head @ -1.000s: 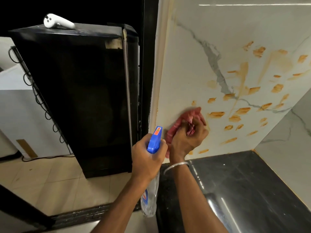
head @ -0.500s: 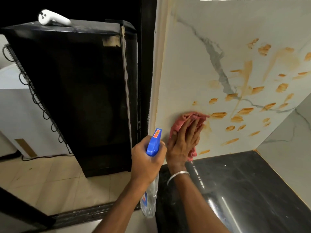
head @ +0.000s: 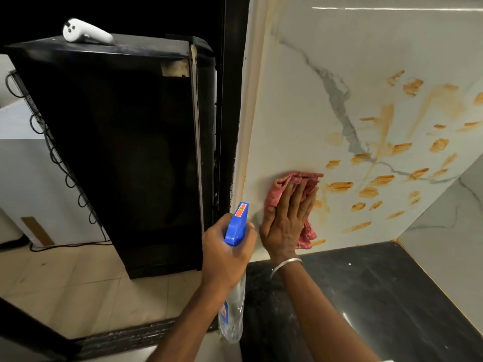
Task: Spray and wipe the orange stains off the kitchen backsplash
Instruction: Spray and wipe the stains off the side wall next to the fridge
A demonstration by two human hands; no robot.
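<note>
Head view: the right hand (head: pixel 287 223) lies flat on the backsplash (head: pixel 300 113), fingers straight and together, pressing a bunched pink cloth (head: pixel 278 188) against the tile near its left edge, just above the dark bench (head: pixel 379 296). A metal bangle (head: pixel 286 265) sits on that wrist. The left hand (head: pixel 224 254) is clamped round the neck of the bottle (head: pixel 236 226), whose blue spray head points at the wall just left of the cloth and whose clear body hangs below the fist.

The orange stains (head: pixel 339 186) spread right of the cloth, the nearest almost touching it, with many dabs and pale runs higher up and further right. Most of the wiping looks undone.

Risks, as I judge them:
- The flat palm does not grip the cloth, so a hard sideways stroke could leave it behind or drop it onto the bench.
- A soiled, bunched cloth may smear orange over clean tile instead of lifting it.
- Too much spray would run down to the bench joint.
- A squeeze from this spot would wet the right hand.

At left stands a black appliance (head: pixel 117 152) with a white controller (head: pixel 86 33) on top.
</note>
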